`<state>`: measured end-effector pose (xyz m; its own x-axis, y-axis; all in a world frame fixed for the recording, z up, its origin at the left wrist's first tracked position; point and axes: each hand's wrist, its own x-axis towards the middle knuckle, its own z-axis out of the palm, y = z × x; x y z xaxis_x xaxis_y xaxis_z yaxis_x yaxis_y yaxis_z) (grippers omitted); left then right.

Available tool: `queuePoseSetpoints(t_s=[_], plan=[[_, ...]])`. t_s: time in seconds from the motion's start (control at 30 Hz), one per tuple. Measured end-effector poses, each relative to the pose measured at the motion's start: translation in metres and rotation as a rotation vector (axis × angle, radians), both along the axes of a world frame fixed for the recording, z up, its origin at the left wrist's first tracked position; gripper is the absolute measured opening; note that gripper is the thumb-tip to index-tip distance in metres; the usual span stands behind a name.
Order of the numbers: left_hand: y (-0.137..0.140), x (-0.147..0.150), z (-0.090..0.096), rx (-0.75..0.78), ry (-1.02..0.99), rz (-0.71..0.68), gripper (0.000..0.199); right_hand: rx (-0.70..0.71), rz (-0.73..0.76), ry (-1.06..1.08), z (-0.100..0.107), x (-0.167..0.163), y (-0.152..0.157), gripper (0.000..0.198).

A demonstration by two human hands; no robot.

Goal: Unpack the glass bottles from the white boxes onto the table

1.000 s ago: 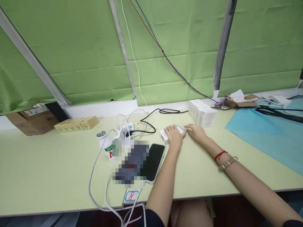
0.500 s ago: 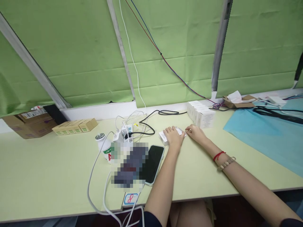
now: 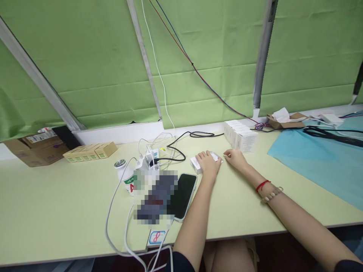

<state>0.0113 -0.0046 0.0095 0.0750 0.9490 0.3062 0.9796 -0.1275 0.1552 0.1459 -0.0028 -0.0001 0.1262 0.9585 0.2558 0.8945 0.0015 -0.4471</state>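
A small white box [image 3: 196,165] lies on the table in front of me. My left hand [image 3: 208,163] rests over it with the fingers curled across its top, gripping it. Just right of the box's end, my right hand [image 3: 235,159] is closed, with thumb and fingertips pinched together. Whatever sits in that pinch, if anything, is too small to make out. A red string and a beaded bracelet [image 3: 272,195] circle my right wrist. Behind my right hand stands a row of white boxes [image 3: 245,142].
Left of my forearm lie a dark phone [image 3: 184,192] and a blurred-out item. A white bottle [image 3: 126,177], a power strip [image 3: 143,164] and loose cables stand beyond. Tan boxes [image 3: 106,150] and a brown carton [image 3: 36,151] are far left; a blue sheet [image 3: 317,158] covers the right.
My right hand has shifted slightly to the right, away from the end of the white box, still pinched. My left hand stays on the box.
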Motion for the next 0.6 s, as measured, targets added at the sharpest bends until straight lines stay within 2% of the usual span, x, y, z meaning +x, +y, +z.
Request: queuePoseSetpoints(t_s=[0.13, 0.4, 0.6], plan=[[-0.0008, -0.0002, 0.0010, -0.005, 0.005, 0.003, 0.054, 0.025, -0.012, 0.049, 0.0008, -0.0014, -0.0002, 0.029], [0.0023, -0.0005, -0.0030, 0.019, 0.011, 0.001, 0.053, -0.034, -0.011, 0.033, 0.0006, -0.0006, -0.0005, 0.023], [0.0008, -0.0008, -0.0016, 0.015, 0.008, 0.003, 0.053, 0.023, -0.025, 0.062, 0.0040, -0.0026, -0.0039, 0.019]])
